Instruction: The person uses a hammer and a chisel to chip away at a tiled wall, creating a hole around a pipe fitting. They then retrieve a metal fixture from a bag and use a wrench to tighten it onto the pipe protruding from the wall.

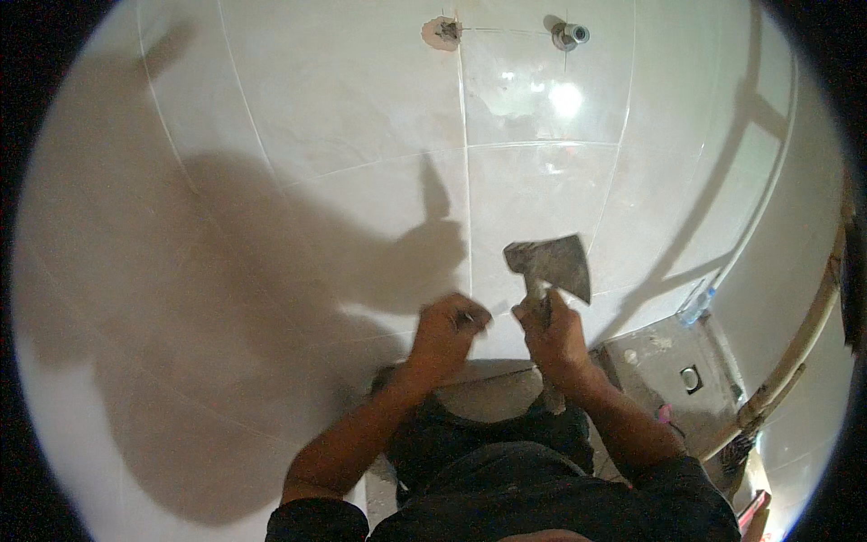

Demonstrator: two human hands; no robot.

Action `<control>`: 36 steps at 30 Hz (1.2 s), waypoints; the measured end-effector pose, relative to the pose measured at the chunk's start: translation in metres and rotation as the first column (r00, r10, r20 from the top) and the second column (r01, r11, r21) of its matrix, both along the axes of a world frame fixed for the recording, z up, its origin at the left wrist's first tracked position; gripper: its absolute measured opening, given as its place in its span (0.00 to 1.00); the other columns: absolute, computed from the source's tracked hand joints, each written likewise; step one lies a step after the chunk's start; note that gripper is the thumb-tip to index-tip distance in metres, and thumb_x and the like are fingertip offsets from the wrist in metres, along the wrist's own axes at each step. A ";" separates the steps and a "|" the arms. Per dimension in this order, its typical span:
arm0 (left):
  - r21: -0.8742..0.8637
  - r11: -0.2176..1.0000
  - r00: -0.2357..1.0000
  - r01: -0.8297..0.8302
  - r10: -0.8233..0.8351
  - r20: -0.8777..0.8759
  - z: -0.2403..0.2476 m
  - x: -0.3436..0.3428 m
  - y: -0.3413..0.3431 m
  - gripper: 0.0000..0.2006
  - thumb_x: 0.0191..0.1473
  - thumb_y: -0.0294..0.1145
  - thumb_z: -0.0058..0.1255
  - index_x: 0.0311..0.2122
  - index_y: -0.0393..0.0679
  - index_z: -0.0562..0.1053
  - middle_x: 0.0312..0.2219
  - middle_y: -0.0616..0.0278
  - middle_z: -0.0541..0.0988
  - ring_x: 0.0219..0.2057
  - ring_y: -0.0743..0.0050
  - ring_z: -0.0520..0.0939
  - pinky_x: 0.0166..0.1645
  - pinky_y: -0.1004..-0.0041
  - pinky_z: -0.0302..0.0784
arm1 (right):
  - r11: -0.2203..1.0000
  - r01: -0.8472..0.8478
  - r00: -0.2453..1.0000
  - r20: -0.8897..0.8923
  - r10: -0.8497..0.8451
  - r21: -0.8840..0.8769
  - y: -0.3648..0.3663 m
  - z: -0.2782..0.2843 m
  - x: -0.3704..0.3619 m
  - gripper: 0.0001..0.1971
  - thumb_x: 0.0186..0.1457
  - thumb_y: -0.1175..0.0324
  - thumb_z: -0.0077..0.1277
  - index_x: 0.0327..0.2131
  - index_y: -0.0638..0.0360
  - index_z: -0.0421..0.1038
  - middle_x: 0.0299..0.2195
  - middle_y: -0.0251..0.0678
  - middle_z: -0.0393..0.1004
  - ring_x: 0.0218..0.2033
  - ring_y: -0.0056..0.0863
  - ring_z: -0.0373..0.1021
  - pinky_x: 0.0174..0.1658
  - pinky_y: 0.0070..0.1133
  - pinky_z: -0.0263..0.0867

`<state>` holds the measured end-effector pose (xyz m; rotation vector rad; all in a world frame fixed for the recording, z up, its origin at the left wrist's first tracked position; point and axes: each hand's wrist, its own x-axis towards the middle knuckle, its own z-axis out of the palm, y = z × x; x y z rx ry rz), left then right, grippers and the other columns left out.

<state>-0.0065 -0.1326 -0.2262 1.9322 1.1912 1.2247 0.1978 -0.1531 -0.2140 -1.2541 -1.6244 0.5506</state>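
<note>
"What's nearest?"

"Below the hands, a black short-sleeved shirt [506,501] is filling the lower edge."

"And the grip?"

"The right hand [553,339] is clenching the handle of a grey metal hatchet [562,262], whose flared blade is facing right above the fist. The left hand [444,336] is curling just beside it, blurring; I can't tell whether it's grasping anything."

"Beyond them?"

"A square floor drain [691,378] is sitting at right, and a pale blue plastic bottle [697,309] is resting near the glossy off-white tiled wall [361,108]. Higher up, a round silver metal pipe fitting [571,36] is protruding."
</note>
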 end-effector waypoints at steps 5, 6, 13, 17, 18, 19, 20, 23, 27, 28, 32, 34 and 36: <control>0.342 0.887 0.915 -0.309 0.375 -0.147 0.177 -0.049 0.046 0.13 0.53 0.38 0.62 0.33 0.36 0.82 0.26 0.53 0.84 0.27 0.63 0.83 0.38 0.63 0.78 | 0.979 -0.133 0.982 -0.150 0.110 -0.152 -0.001 0.042 -0.004 0.11 0.68 0.64 0.49 0.42 0.61 0.62 0.22 0.29 0.66 0.18 0.15 0.62 0.19 0.21 0.62; 0.388 0.870 0.900 -0.304 0.395 -0.182 0.213 -0.047 0.054 0.14 0.53 0.39 0.62 0.34 0.36 0.83 0.26 0.52 0.84 0.27 0.64 0.83 0.38 0.63 0.78 | 0.972 -0.159 0.980 -0.145 0.135 -0.173 -0.002 0.048 -0.009 0.11 0.68 0.64 0.49 0.42 0.61 0.62 0.22 0.29 0.66 0.18 0.14 0.62 0.19 0.21 0.62; 0.583 0.752 0.785 -0.306 0.546 -0.293 0.336 -0.014 0.087 0.10 0.44 0.33 0.63 0.22 0.36 0.81 0.23 0.45 0.83 0.27 0.52 0.85 0.38 0.60 0.80 | 0.895 -0.379 0.925 -0.108 0.364 -0.234 -0.031 0.072 -0.026 0.16 0.67 0.60 0.51 0.42 0.67 0.64 0.24 0.38 0.72 0.24 0.24 0.70 0.24 0.26 0.67; 0.785 0.617 0.088 -0.059 0.786 -0.612 0.356 -0.033 0.122 0.17 0.53 0.47 0.59 0.24 0.41 0.80 0.20 0.59 0.81 0.21 0.65 0.80 0.31 0.63 0.75 | 0.869 -0.448 0.894 -0.099 0.437 -0.212 -0.039 0.076 -0.021 0.17 0.66 0.59 0.52 0.42 0.67 0.65 0.24 0.41 0.72 0.25 0.28 0.72 0.28 0.30 0.68; 0.760 0.640 0.188 -0.114 0.765 -0.616 0.356 -0.036 0.126 0.19 0.53 0.48 0.58 0.24 0.41 0.80 0.21 0.58 0.81 0.21 0.63 0.80 0.31 0.62 0.75 | 0.873 -0.442 0.897 -0.086 0.434 -0.208 -0.039 0.076 -0.020 0.17 0.66 0.59 0.52 0.41 0.67 0.65 0.24 0.42 0.72 0.25 0.28 0.72 0.28 0.31 0.67; 0.731 0.664 0.291 -0.160 0.739 -0.607 0.355 -0.034 0.123 0.20 0.53 0.49 0.57 0.23 0.41 0.80 0.21 0.58 0.81 0.21 0.62 0.80 0.31 0.61 0.76 | 0.879 -0.431 0.902 -0.072 0.426 -0.201 -0.039 0.078 -0.018 0.18 0.66 0.59 0.53 0.41 0.67 0.65 0.24 0.42 0.72 0.25 0.28 0.71 0.29 0.31 0.67; 0.696 0.689 0.391 -0.202 0.708 -0.588 0.356 -0.031 0.119 0.21 0.53 0.50 0.56 0.23 0.41 0.79 0.21 0.57 0.82 0.21 0.60 0.80 0.32 0.60 0.76 | 0.886 -0.421 0.907 -0.059 0.418 -0.195 -0.039 0.079 -0.016 0.18 0.66 0.59 0.53 0.40 0.67 0.65 0.24 0.43 0.72 0.25 0.29 0.71 0.29 0.32 0.67; 0.741 0.652 0.172 -0.159 0.758 -0.630 0.366 -0.029 0.120 0.21 0.53 0.50 0.57 0.23 0.39 0.79 0.21 0.57 0.82 0.21 0.59 0.80 0.33 0.62 0.78 | 0.891 -0.426 0.905 -0.068 0.420 -0.157 -0.036 0.079 -0.014 0.18 0.64 0.59 0.55 0.41 0.67 0.65 0.27 0.56 0.77 0.30 0.53 0.77 0.31 0.41 0.67; 0.819 0.574 0.207 -0.028 0.804 -0.557 0.368 -0.033 0.120 0.16 0.49 0.43 0.58 0.23 0.37 0.80 0.21 0.52 0.81 0.23 0.58 0.81 0.34 0.63 0.79 | 0.882 -0.433 0.901 -0.058 0.430 -0.185 -0.034 0.080 -0.012 0.17 0.66 0.58 0.52 0.38 0.66 0.65 0.22 0.41 0.71 0.23 0.28 0.68 0.28 0.31 0.65; 0.798 0.589 0.340 -0.131 0.782 -0.522 0.369 -0.016 0.110 0.14 0.46 0.38 0.59 0.23 0.35 0.79 0.22 0.46 0.81 0.25 0.52 0.83 0.35 0.61 0.79 | 0.888 -0.419 0.908 -0.058 0.415 -0.188 -0.031 0.076 -0.011 0.17 0.66 0.58 0.52 0.38 0.66 0.65 0.22 0.41 0.71 0.23 0.28 0.68 0.28 0.31 0.65; 0.772 0.613 0.464 -0.166 0.739 -0.488 0.368 -0.011 0.090 0.13 0.43 0.35 0.58 0.23 0.32 0.78 0.24 0.37 0.80 0.29 0.40 0.83 0.38 0.56 0.79 | 0.892 -0.409 0.912 -0.044 0.409 -0.192 -0.028 0.079 -0.013 0.16 0.66 0.60 0.52 0.40 0.67 0.65 0.22 0.56 0.73 0.26 0.56 0.73 0.29 0.41 0.65; 0.810 0.572 0.416 -0.127 0.772 -0.480 0.369 -0.017 0.099 0.14 0.42 0.36 0.58 0.23 0.32 0.78 0.25 0.38 0.80 0.30 0.41 0.83 0.39 0.56 0.79 | 0.868 -0.468 0.883 -0.122 0.453 -0.166 -0.023 0.075 -0.015 0.14 0.67 0.62 0.49 0.41 0.67 0.64 0.22 0.56 0.73 0.28 0.58 0.73 0.30 0.44 0.65; 0.856 0.513 0.351 -0.065 0.815 -0.462 0.371 -0.026 0.110 0.14 0.42 0.38 0.59 0.23 0.33 0.79 0.25 0.39 0.81 0.31 0.41 0.83 0.41 0.56 0.79 | 0.867 -0.487 0.872 -0.105 0.478 -0.102 -0.018 0.078 -0.020 0.13 0.68 0.63 0.46 0.42 0.66 0.63 0.24 0.58 0.73 0.29 0.60 0.73 0.31 0.46 0.65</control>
